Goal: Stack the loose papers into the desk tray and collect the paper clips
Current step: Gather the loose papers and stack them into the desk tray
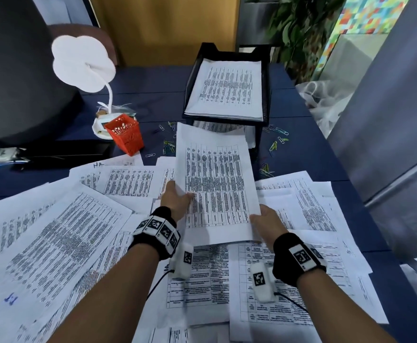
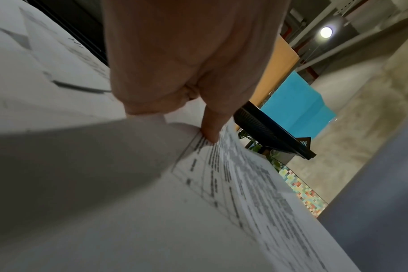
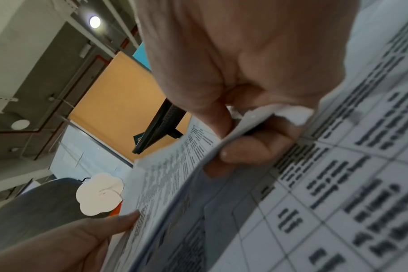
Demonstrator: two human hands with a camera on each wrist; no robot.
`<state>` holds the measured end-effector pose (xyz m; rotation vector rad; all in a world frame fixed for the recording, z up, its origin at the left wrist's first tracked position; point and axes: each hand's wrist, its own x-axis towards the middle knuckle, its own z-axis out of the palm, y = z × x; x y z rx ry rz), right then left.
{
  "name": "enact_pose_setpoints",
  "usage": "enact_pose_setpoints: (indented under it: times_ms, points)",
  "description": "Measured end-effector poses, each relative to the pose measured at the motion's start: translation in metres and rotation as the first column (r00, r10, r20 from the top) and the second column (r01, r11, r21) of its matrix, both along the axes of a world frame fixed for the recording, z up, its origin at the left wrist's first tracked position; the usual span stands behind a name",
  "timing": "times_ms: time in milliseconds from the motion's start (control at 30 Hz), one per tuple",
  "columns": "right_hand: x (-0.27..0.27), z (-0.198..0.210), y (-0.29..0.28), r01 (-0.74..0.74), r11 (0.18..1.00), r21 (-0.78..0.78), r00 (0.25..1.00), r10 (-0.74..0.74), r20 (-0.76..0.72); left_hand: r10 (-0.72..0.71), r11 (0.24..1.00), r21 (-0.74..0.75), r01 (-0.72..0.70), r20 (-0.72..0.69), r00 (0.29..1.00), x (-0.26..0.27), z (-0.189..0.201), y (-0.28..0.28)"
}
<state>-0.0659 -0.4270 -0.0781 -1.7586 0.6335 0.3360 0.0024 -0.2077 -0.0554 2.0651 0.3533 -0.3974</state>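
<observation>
Here the left hand (image 1: 176,198) and the right hand (image 1: 266,220) hold one sheaf (image 1: 215,184) of printed papers between them, lifted a little above the loose papers (image 1: 61,233) that cover the near part of the table (image 1: 153,95). The left fingers (image 2: 210,127) grip the left edge of the sheaf, the thumb lying on the printed side. The right fingers (image 3: 245,149) pinch its near right corner, thumb on top and the other fingers curled under. Beyond the hands, the far end of the sheaf reaches to the front of the black tray (image 1: 266,95), at its lower level; I cannot tell if it is already inside. The top level of the tray holds a pile of papers. Paper clips (image 1: 168,144) lie scattered on the table beyond the fingers, on both sides of the tray. Left of the sheaf stand an orange cup (image 1: 126,134) and a white lamp (image 1: 83,63).
</observation>
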Motion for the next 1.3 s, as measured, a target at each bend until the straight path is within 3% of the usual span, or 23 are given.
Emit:
enact_pose_setpoints:
  times_ms: [200, 400, 467, 633, 833, 967, 1067, 1133, 1200, 1267, 1300]
  points:
    - [0.004, 0.002, -0.003, 0.111, 0.993, 0.044, 0.994, -0.111, -0.006, 0.018, 0.995, -0.097, -0.017, 0.006, 1.0, 0.003, -0.003, 0.002]
    - [0.027, 0.009, -0.004, 0.184, 0.979, 0.087, 0.983, -0.185, 0.009, 0.015, 0.943, -0.328, -0.055, -0.122, 0.992, 0.001, -0.004, 0.005]
    - [0.038, 0.013, -0.006, 0.194, 0.979, 0.069, 0.98, -0.196, 0.029, -0.029, 0.941, -0.338, -0.025, -0.154, 0.988, 0.002, -0.002, 0.007]
    - [0.064, 0.028, -0.006, 0.168, 0.972, 0.162, 0.984, -0.176, 0.037, -0.017, 0.954, -0.3, -0.016, -0.105, 0.994, 0.02, 0.002, 0.006]
    - [0.086, 0.04, -0.009, 0.039, 0.946, 0.32, 0.999, -0.036, -0.016, 0.039, 0.955, -0.295, -0.03, 0.025, 0.999, 0.051, 0.01, -0.001]
    - [0.111, 0.037, -0.008, 0.165, 0.953, 0.256, 0.981, -0.185, 0.055, 0.096, 0.934, -0.351, -0.073, 0.047, 0.994, 0.069, 0.012, -0.006]
    - [0.135, 0.036, -0.01, 0.236, 0.893, 0.382, 0.961, -0.272, 0.043, 0.116, 0.909, -0.407, -0.089, 0.043, 0.992, 0.079, 0.01, -0.007]
    - [0.149, 0.035, -0.011, 0.264, 0.858, 0.441, 0.95, -0.311, 0.037, 0.04, 0.958, -0.285, -0.02, 0.063, 0.997, 0.083, 0.006, -0.005]
    - [0.163, 0.031, -0.012, 0.284, 0.821, 0.496, 0.931, -0.359, 0.061, -0.125, 0.991, -0.048, 0.125, 0.023, 0.992, 0.084, 0.003, -0.001]
    - [0.175, 0.029, -0.012, 0.315, 0.761, 0.567, 0.9, -0.429, 0.077, -0.297, 0.929, 0.211, 0.305, -0.069, 0.952, 0.082, 0.003, 0.002]
    - [0.18, 0.029, -0.012, 0.332, 0.73, 0.597, 0.882, -0.465, 0.078, -0.38, 0.854, 0.336, 0.398, -0.12, 0.917, 0.081, 0.002, 0.002]
